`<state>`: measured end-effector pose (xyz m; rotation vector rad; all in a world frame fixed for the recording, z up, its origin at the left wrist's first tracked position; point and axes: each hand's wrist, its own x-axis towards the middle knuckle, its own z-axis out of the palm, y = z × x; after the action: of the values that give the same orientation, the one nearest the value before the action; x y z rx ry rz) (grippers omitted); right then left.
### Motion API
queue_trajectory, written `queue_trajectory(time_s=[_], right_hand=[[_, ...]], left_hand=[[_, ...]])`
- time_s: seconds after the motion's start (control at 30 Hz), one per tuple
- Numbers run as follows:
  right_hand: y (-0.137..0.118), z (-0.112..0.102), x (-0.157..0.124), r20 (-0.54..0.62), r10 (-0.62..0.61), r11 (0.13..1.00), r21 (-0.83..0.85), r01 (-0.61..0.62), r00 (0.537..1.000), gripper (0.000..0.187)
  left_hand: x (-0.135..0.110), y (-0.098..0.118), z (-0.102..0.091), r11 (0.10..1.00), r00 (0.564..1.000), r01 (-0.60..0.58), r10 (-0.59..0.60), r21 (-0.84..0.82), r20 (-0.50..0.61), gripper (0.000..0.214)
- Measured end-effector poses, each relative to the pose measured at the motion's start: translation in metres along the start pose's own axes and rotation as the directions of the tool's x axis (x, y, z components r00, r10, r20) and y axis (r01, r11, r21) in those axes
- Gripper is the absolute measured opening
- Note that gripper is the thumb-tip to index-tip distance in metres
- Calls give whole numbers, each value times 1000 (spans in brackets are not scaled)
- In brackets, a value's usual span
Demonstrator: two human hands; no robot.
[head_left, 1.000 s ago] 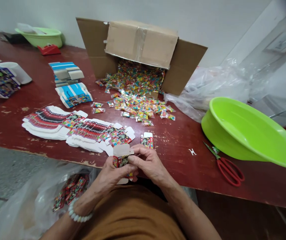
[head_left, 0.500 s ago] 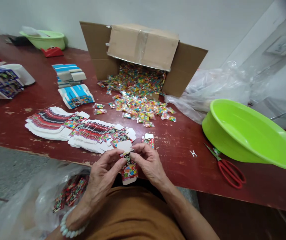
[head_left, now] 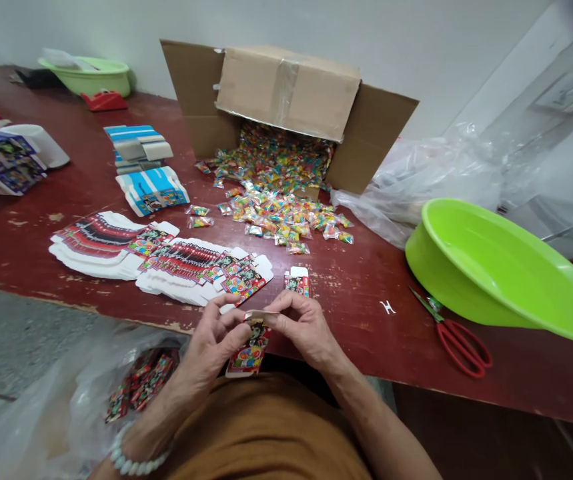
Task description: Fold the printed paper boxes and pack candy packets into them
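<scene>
Between both hands, at the table's front edge, is a small printed red candy box [head_left: 249,353]. My left hand [head_left: 216,340] grips its left side with thumb and fingers. My right hand [head_left: 303,327] pinches the white top flap, which is bent over toward me. Just beyond my right hand lies another small red box [head_left: 297,283] with a white flap. To the left, flattened red boxes [head_left: 191,263] are fanned out in an overlapping row. Wrapped candies [head_left: 286,217] spill from a cardboard carton [head_left: 286,90] lying on its side.
Red-handled scissors [head_left: 463,347] and a green basin [head_left: 486,280] are on the right. Blue-white flat boxes [head_left: 153,190] lie left of the candies. Below the table's left edge, a clear plastic bag [head_left: 61,393] holds several red boxes. Crumpled plastic [head_left: 431,170] lies beside the carton.
The top flap of the held box stood up before and is now folded over toward me. The box has tilted, its lower end swinging left.
</scene>
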<state>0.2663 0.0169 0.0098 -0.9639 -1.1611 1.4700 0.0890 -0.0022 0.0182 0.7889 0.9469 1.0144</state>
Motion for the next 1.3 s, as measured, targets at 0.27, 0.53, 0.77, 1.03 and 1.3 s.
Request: queue_trajectory(time_s=[0.27,0.53,0.77,1.03,1.3], right_hand=[[-4,2,1,61,-34,987,-156,43,998,26],[-12,8,12,103,179,976,105,-189,979,31],[-20,2,8,177,-26,948,-309,80,984,19],[-16,1,2,353,-299,658,-596,460,886,11],[-18,-1,12,348,-345,719,-499,484,872,11]], left_hand=[[2,-2,12,959,960,278,-275,-52,56,68],[6,-6,10,986,982,156,-162,62,97,76],[11,-7,-2,979,979,151,-167,134,117,92],[7,-13,5,972,975,222,-222,72,-10,78],[11,-13,-3,973,984,171,-176,156,18,71]])
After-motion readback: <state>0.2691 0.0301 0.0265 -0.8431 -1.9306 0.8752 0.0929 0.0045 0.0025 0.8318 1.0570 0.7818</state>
